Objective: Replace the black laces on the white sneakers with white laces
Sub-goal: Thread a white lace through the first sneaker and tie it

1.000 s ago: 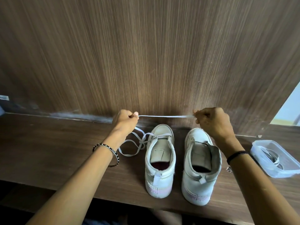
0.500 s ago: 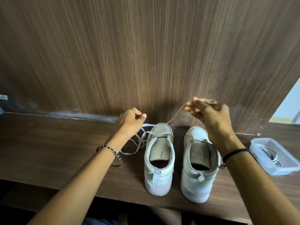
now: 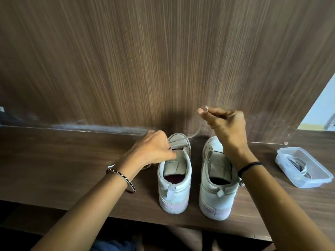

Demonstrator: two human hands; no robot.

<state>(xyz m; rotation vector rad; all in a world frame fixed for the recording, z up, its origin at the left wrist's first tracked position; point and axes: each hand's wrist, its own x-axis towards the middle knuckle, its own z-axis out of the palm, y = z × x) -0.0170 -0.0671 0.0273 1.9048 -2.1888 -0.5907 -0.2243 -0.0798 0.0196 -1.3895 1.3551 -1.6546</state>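
Two white sneakers stand side by side on the wooden shelf, heels toward me: the left sneaker (image 3: 175, 180) and the right sneaker (image 3: 216, 185). A white lace (image 3: 194, 134) runs from the left sneaker's toe end up to my right hand (image 3: 225, 122), which pinches its tip above and behind the shoes. My left hand (image 3: 154, 148) sits at the left sneaker's eyelets and pinches the lace there. More of the lace trails out of sight behind my left wrist.
A clear plastic container (image 3: 302, 166) holding coiled laces sits at the right on the shelf (image 3: 63, 160). A wood-grain wall (image 3: 163, 60) rises right behind the shoes. The shelf's front edge is close below the heels.
My left hand dropped from the stretched lace onto the left sneaker's eyelets. My right hand rose and drew the lace end upward and to the right.
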